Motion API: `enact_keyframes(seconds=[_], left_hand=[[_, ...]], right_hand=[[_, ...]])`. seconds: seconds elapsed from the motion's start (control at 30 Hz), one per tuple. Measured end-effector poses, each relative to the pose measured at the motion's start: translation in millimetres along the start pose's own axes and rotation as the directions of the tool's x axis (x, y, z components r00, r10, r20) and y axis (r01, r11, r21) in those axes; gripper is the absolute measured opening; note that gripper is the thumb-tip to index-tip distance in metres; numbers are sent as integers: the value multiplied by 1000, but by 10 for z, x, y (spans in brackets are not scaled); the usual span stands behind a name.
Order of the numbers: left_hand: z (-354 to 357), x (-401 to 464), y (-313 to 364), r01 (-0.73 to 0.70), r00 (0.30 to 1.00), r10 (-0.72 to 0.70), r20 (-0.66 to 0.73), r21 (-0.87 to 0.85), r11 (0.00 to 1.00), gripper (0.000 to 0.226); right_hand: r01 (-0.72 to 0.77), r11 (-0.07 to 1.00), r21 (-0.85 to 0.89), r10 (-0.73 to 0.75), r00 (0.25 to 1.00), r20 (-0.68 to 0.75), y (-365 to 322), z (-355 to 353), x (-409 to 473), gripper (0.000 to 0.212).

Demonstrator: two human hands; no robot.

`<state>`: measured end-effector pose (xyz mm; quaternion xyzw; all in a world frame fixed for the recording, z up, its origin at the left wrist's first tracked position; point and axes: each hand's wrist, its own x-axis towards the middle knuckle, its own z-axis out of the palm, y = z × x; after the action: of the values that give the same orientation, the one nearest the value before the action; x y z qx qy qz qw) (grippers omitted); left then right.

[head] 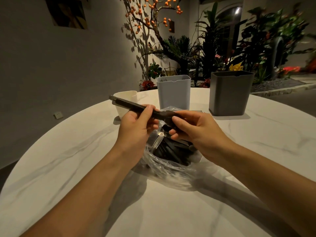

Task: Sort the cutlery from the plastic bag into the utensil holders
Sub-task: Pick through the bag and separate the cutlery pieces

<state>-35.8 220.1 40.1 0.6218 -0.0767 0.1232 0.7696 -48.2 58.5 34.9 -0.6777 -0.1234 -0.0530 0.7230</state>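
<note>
While both hands work above the plastic bag (171,166), the left hand (136,127) has its fingers (148,111) curled round a bundle of dark cutlery handles (130,105), and the right hand (196,132) pinches the far end of the same pieces. More cutlery, a fork (158,141) among it, lies in the bag on the counter (68,159). Metal pieces like these are likely stiff, fairly heavy and slippery, best held mid-handle. Beyond stand a cream holder (126,101), a light grey holder (173,93) and a dark grey holder (230,94).
</note>
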Motion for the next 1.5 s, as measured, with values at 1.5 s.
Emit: enact_keyframes(seconds=[1.5], left_hand=[[717,985,888,-190,975,126,183,397,898,48]], right_hand=[[439,802,-404,-492,870,-31,-1281,-268,1124,44]])
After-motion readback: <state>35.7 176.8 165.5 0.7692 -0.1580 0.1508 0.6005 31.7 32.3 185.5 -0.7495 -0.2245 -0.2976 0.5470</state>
